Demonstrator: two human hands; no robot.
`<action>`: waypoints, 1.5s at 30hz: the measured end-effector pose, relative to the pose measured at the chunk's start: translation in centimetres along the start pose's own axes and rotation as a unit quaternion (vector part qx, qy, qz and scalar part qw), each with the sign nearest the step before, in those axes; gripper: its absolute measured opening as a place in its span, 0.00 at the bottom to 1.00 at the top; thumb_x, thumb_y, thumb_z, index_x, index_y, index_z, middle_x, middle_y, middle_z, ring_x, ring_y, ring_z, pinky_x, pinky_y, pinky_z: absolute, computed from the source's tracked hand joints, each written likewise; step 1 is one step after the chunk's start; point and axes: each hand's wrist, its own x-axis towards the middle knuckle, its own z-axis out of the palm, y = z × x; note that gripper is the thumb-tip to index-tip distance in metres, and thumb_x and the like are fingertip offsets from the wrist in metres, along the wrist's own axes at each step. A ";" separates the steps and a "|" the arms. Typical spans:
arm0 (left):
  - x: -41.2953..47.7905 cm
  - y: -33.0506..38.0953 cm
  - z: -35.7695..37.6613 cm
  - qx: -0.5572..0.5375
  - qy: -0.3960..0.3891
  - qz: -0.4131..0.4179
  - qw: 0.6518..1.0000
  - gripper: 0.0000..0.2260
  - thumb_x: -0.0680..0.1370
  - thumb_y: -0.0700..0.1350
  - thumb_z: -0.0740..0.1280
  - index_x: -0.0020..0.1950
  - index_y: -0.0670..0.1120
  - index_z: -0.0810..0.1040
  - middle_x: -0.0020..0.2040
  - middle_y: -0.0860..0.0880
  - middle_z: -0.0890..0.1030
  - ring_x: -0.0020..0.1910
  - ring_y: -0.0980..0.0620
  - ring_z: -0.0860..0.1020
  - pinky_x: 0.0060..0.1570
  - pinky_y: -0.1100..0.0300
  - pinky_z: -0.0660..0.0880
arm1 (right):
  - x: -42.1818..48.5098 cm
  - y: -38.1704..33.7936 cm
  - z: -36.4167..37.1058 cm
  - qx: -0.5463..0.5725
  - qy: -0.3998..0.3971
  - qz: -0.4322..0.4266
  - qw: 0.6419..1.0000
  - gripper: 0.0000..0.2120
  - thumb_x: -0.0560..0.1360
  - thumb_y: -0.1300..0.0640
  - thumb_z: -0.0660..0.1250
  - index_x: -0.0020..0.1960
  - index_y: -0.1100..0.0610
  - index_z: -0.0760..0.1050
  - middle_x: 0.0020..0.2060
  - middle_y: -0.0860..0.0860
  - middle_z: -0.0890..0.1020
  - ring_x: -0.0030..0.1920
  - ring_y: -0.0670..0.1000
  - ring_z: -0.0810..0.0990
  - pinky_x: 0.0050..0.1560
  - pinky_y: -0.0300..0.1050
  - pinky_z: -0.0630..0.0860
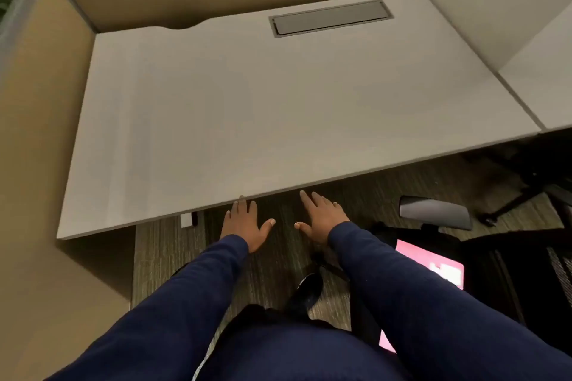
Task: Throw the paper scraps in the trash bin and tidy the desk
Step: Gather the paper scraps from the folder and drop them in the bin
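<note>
A white desk point(278, 108) fills the middle of the view, and I see no paper scraps on its top. No trash bin shows in this view. My left hand point(246, 223) hovers flat and palm down just in front of the desk's near edge, its fingertips at the edge. My right hand point(322, 216) is stretched out beside it, also palm down with fingers apart, just short of the edge. Neither hand holds anything. Both arms wear dark blue sleeves.
A grey cable hatch point(331, 20) is set into the desk's back. Tan partition walls point(37, 133) close in the left and the back; a white panel point(495, 9) stands on the right. A black office chair point(510, 257) with a grey armrest point(433, 212) and a pink object point(433, 266) are at right on the carpet.
</note>
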 end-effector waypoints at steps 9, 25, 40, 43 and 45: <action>-5.9 0.4 3.3 0.032 0.015 0.056 0.998 0.37 0.80 0.67 0.54 0.81 0.45 0.54 0.82 0.41 0.50 0.80 0.41 0.51 0.78 0.45 0.53 | -8.1 -1.2 4.3 0.039 0.062 0.060 0.995 0.41 0.80 0.37 0.59 0.83 0.50 0.41 0.81 0.58 0.53 0.80 0.60 0.55 0.79 0.60 0.55; -17.6 0.9 11.8 0.051 -0.031 0.130 0.990 0.37 0.80 0.67 0.53 0.81 0.44 0.53 0.82 0.40 0.51 0.80 0.41 0.51 0.78 0.45 0.52 | -21.0 -2.5 16.4 0.067 0.071 0.127 0.987 0.42 0.78 0.35 0.60 0.83 0.50 0.45 0.80 0.58 0.57 0.78 0.59 0.60 0.76 0.59 0.60; -20.7 9.0 16.8 0.093 -0.054 0.185 0.977 0.37 0.81 0.66 0.53 0.81 0.43 0.54 0.81 0.40 0.53 0.80 0.41 0.52 0.78 0.45 0.53 | -29.1 5.2 20.5 0.113 0.071 0.194 0.972 0.42 0.79 0.36 0.61 0.83 0.50 0.44 0.80 0.59 0.56 0.79 0.60 0.59 0.76 0.55 0.62; -21.6 12.2 18.2 0.101 -0.058 0.195 0.974 0.37 0.81 0.66 0.53 0.81 0.43 0.53 0.81 0.40 0.53 0.80 0.41 0.53 0.78 0.45 0.53 | -31.2 8.4 21.9 0.125 0.069 0.212 0.967 0.42 0.78 0.36 0.61 0.82 0.50 0.45 0.79 0.57 0.59 0.76 0.61 0.63 0.74 0.55 0.65; -22.0 14.3 19.1 0.105 -0.058 0.196 0.973 0.37 0.80 0.66 0.53 0.81 0.43 0.54 0.81 0.40 0.53 0.80 0.41 0.53 0.78 0.45 0.54 | -32.2 10.6 22.6 0.130 0.064 0.218 0.965 0.42 0.78 0.35 0.61 0.82 0.50 0.45 0.80 0.57 0.59 0.76 0.61 0.63 0.74 0.55 0.65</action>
